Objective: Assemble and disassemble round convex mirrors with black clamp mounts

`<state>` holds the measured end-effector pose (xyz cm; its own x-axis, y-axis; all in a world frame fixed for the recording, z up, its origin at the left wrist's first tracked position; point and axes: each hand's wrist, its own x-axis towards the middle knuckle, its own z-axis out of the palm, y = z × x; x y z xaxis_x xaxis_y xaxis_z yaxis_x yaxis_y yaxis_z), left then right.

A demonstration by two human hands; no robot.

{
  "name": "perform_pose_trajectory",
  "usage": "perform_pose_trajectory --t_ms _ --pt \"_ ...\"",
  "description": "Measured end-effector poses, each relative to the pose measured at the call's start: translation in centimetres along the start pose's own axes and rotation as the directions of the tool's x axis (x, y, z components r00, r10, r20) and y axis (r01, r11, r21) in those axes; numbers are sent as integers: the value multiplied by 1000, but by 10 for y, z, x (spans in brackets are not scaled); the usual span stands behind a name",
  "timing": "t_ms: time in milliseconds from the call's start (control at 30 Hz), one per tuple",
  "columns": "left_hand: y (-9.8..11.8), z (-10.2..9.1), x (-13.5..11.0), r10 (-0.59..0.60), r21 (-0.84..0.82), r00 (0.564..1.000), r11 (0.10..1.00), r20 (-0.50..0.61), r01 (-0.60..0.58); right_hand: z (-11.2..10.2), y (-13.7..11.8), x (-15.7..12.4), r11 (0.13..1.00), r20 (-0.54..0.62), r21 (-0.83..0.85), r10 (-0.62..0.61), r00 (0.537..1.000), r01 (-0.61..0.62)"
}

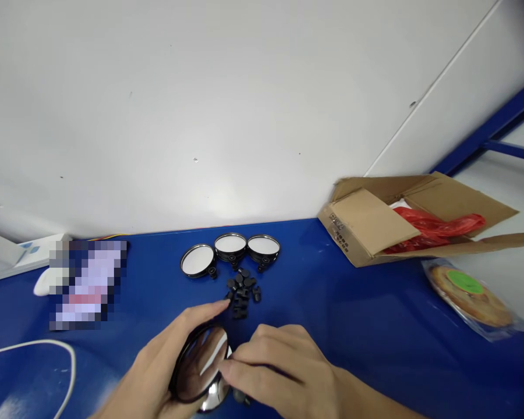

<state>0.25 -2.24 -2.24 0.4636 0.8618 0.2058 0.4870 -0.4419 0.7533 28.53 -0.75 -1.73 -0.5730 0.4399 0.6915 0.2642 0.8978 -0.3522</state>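
My left hand [157,361] is wrapped around a round black-rimmed mirror [199,369], its glass tilted up toward me. At the mirror's right edge, my right hand [283,369] pinches the rim with thumb and curled fingers; whether a small part is also between them is hidden. A shiny chrome curved surface [216,397] shows below the mirror, and I cannot tell if it belongs to it. Just beyond my hands lies a pile of small black plastic fittings [241,294]. One dark small piece [241,397] sits under my right hand, partly covered.
Three round mirrors [230,244] with stubby black joints lie near the wall. An opened cardboard box [367,224] with red plastic bags stands at right, beside a wrapped round item [471,294]. To the left are a pixelated phone-like object [87,285] and a white cable [70,355].
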Motion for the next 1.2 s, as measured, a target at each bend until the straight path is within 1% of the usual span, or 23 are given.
perform_pose_trajectory --t_ms 33,133,200,267,333,400,467,500,533,600,667,733,800,867,967,1067,1200 --pt "-2 -2 1 -16 11 1000 1000 1 16 1 1 -1 1000 -21 8 6 1000 -5" --pt "-4 -8 5 -124 39 992 991 -28 125 5 6 -1 999 -126 9 31 992 -30" --pt "-3 -9 7 -187 56 980 980 -72 191 5 14 5 998 -212 -36 46 976 -55" --pt "2 -8 8 -227 60 967 970 -115 235 4 24 15 989 -269 -116 53 962 -87" --pt "7 -5 7 -277 53 947 956 -164 289 4 36 28 974 -235 -199 59 970 -108" --pt "12 -2 6 -360 50 907 924 -220 379 7 48 42 955 -198 -283 32 980 -88" --pt "13 -3 5 -405 46 878 902 -254 429 14 59 55 954 -165 -295 11 986 -60" --pt "13 -4 5 -402 51 880 903 -255 427 18 63 61 953 -133 -300 -1 991 -40" --pt "12 -6 6 -382 62 891 911 -245 408 23 67 65 952 -103 -304 -6 995 -26" --pt "9 -10 6 -312 88 932 939 -187 332 32 73 72 949 -46 -317 -6 999 -9" --pt "8 -13 6 -249 90 965 962 -78 256 38 77 75 944 -3 -329 13 1000 -14" --pt "8 -14 4 -212 65 976 976 49 209 42 78 75 940 31 -341 39 999 -26" --pt "10 -15 4 -186 52 972 982 146 181 43 79 74 935 63 -354 60 996 -34" --pt "13 -17 5 -162 54 962 987 219 154 43 79 72 928 90 -370 78 993 -40" --pt "17 -21 10 -159 52 932 987 325 150 41 78 69 917 118 -396 101 988 -46" --pt "16 -25 13 -159 48 919 987 362 151 38 74 67 908 127 -416 117 985 -54" --pt "12 -24 11 -129 43 929 992 348 122 25 57 59 902 107 -425 134 985 -76"
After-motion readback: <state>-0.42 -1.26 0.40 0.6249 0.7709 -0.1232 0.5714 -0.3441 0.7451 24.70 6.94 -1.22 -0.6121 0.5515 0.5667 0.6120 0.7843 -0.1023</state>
